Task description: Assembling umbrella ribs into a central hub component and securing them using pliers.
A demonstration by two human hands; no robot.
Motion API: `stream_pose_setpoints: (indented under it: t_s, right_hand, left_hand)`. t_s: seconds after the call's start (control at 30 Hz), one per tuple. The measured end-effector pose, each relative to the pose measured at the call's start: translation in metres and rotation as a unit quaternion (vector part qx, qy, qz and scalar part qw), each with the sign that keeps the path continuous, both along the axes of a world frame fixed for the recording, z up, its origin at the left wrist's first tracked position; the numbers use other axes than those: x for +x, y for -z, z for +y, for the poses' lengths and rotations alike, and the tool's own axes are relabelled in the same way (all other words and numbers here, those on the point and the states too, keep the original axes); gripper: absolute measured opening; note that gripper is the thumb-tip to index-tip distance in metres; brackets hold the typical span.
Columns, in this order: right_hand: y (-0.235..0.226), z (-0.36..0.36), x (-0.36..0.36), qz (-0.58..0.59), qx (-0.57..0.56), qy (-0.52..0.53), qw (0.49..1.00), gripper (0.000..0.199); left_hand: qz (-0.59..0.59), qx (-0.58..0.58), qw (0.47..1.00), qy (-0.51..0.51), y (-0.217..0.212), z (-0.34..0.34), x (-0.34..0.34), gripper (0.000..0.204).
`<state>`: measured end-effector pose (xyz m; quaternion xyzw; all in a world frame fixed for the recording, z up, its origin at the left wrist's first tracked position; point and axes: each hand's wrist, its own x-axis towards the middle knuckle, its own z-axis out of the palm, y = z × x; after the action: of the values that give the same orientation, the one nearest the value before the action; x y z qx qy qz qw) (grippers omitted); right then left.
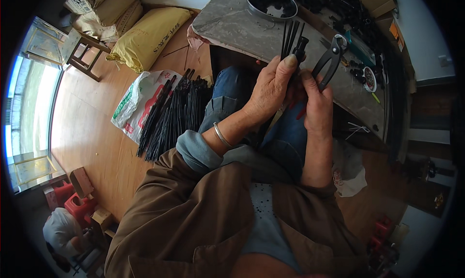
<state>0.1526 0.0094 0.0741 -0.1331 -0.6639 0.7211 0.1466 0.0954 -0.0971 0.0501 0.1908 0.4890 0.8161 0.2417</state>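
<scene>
The left hand is closed around a few black rods, about 4 of them, with a dark fitting beside them under the thumb. The rods stand up past the fist, their tips fanned slightly; a loose grip could let 1 slide down through the palm or tilt out of line. The right hand is wrapped around the pliers, whose head points up and away from the rods, apart from them. Both hands sit close together, so if the handles were squeezed with a fingertip between them, the skin could be pinched; a slip of the tool could also knock the fitting loose.

Beneath, the knees in blue jeans leave a gap where a dropped part might fall out of sight. Ahead, on the tabletop, a metal bowl of dark pieces stands near the rod tips; a careless upward swing might catch its rim. A small white dish lies to the right. On the floor at left, more black rods lie bunched partly over a white bag; a shifting foot could scatter them.
</scene>
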Motion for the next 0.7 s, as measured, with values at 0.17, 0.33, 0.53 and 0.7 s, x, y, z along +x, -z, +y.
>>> stream_pose_setpoints:
  t_s: [0.17,0.33,0.53,0.7]
  right_hand:
    - [-0.001,-0.004,0.000,0.009,-0.024,0.027,0.999,0.024]
    - [-0.002,-0.006,0.002,0.019,0.003,0.029,0.999,0.025]
    - [-0.002,0.002,0.003,0.020,0.064,0.020,0.998,0.027]
    - [-0.016,0.009,0.004,0.003,0.136,-0.008,0.991,0.030]
  left_hand:
    - [-0.009,-0.009,1.000,-0.006,-0.003,0.000,0.002,0.057]
    - [-0.008,-0.011,1.000,-0.015,-0.006,0.001,0.004,0.058]
    - [-0.015,0.011,1.000,-0.008,-0.011,0.000,0.007,0.058]
    - [0.012,-0.005,0.999,0.033,-0.012,-0.004,0.004,0.063]
